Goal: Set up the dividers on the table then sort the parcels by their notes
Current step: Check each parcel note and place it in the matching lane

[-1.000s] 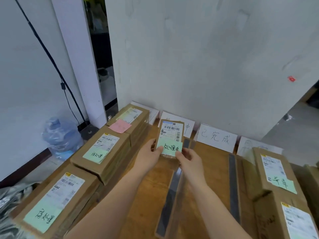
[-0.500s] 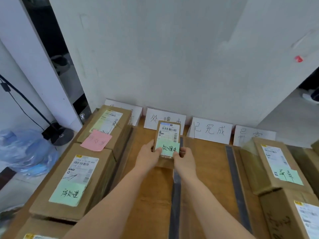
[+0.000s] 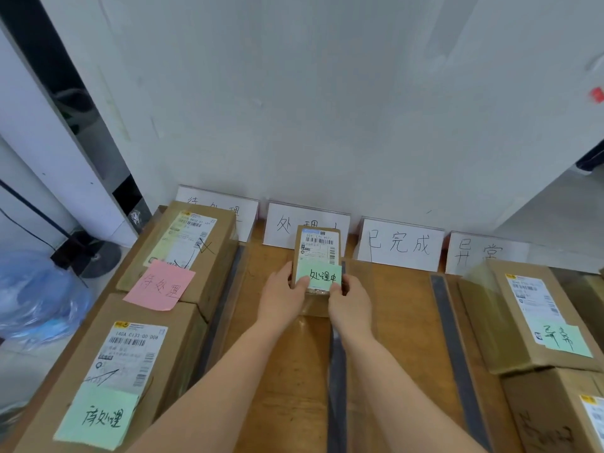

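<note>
A small brown parcel (image 3: 317, 253) with a shipping label and a green note (image 3: 322, 276) is held by both hands in front of the second white sign (image 3: 284, 225). My left hand (image 3: 283, 294) grips its lower left edge, my right hand (image 3: 350, 300) its lower right. The parcel is low over the wooden table (image 3: 402, 295), in the second lane; whether it touches the table I cannot tell. Clear dividers with dark bases (image 3: 452, 348) run front to back. Three more signs (image 3: 400, 245) lean on the wall.
Two large boxes sit in the left lane, one with a pink note (image 3: 160, 286), the nearer with a green note (image 3: 98, 416). Two boxes (image 3: 536, 312) stand at the right by the last sign (image 3: 480, 251). A blue water jug (image 3: 36, 299) lies on the floor at left.
Both hands have carried the small parcel forward and down, towards the second sign at the wall. The camera has tilted down and closer to the table.
</note>
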{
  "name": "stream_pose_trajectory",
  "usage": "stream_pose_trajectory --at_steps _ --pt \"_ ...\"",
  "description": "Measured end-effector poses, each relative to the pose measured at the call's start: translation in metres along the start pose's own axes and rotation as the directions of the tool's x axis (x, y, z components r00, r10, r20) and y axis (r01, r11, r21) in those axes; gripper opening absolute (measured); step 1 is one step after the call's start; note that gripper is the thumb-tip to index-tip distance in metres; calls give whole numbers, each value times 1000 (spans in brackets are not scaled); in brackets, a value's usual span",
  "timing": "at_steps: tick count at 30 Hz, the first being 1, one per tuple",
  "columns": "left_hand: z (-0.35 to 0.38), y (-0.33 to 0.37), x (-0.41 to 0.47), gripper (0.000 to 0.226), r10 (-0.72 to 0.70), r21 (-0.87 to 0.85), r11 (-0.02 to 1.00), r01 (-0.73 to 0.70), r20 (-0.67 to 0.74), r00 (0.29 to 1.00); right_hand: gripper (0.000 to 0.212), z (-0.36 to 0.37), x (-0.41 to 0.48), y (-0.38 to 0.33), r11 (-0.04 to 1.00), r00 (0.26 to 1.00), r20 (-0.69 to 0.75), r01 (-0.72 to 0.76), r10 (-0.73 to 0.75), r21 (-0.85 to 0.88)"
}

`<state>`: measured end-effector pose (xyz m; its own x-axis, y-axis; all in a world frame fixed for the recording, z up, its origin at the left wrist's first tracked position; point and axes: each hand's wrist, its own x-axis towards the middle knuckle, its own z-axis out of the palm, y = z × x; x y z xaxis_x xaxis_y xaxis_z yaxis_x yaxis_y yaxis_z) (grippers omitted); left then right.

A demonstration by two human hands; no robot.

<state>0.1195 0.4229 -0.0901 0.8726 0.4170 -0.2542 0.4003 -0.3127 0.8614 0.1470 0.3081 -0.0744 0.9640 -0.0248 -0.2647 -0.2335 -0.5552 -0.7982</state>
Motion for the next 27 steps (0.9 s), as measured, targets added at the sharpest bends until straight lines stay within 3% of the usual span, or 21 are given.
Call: stream_pose_trajectory --at_steps 7,17,22,27 --pt "-3 0 1 44 32 85 996 -32 2 1000 31 -1 -7 -4 995 996 0 88 -88 -54" --pt "-19 23 -21 42 220 293 933 -208 -8 976 45 -14 -28 -14 944 956 6 292 -294 -157" --pt "-29 47 -42 49 324 517 807 -286 19 946 49 -43 -42 -21 819 880 57 461 -471 -341" --pt "-32 72 -74 52 412 682 650 -334 54 910 51 -87 -60 -22 696 835 128 522 -536 -492"
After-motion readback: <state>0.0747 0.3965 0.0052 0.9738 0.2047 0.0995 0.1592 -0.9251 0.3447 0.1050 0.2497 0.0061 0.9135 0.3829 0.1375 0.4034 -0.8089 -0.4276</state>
